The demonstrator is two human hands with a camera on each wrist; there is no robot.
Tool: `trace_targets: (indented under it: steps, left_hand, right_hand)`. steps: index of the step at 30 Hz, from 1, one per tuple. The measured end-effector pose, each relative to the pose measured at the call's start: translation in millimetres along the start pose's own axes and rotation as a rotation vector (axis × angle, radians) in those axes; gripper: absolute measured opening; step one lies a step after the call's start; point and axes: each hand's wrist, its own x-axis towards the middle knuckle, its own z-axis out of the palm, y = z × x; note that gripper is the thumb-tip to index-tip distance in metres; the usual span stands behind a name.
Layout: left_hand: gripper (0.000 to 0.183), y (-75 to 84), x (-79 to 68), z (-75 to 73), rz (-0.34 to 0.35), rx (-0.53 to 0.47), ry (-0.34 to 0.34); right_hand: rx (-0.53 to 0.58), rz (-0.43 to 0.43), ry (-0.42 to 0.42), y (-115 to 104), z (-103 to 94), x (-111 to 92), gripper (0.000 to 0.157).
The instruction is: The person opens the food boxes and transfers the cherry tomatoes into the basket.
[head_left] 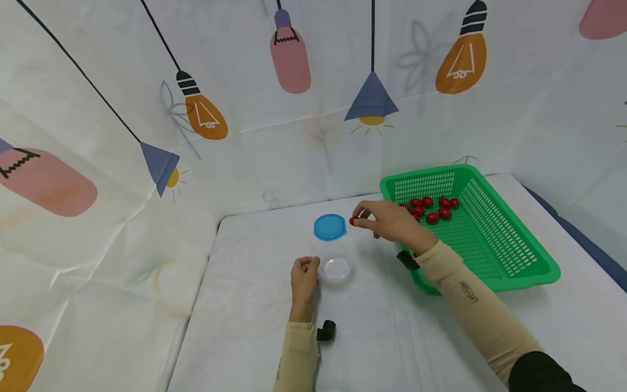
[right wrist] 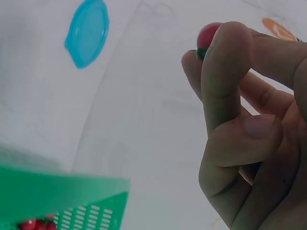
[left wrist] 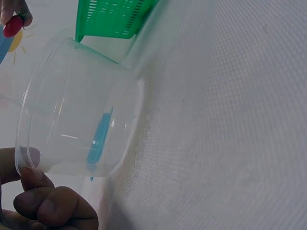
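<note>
Between thumb and fingertip, my right hand pinches a small cherry tomato with a green stem end, raised left of the basket. My left hand grips the rim of a clear round plastic tub, thumb and finger on either side of its wall. That tub stands on the white cloth, and no tomato shows in it. Behind it lies a blue lid, flat on the table. Several more red tomatoes sit at the far left part of the green basket.
A white cloth covers the table. The green basket takes up its right side, with raised slotted walls. Behind the table hangs a white curtain printed with lamps and bulbs. Each sleeved wrist carries a small black camera.
</note>
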Motion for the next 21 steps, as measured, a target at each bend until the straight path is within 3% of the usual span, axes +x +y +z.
trace_targets:
  steps: [10,21]
  left_hand:
    - [0.027,-1.7,3.1,0.2,0.0,-0.006,-0.002]
    - [0.028,0.0,3.3,0.0,-0.034,-0.004,-0.001]
  right_hand:
    - [0.02,0.059,0.043,25,-30.2,-1,0.034]
    - [-0.063,0.092,0.065,61,-54.1,2,0.035]
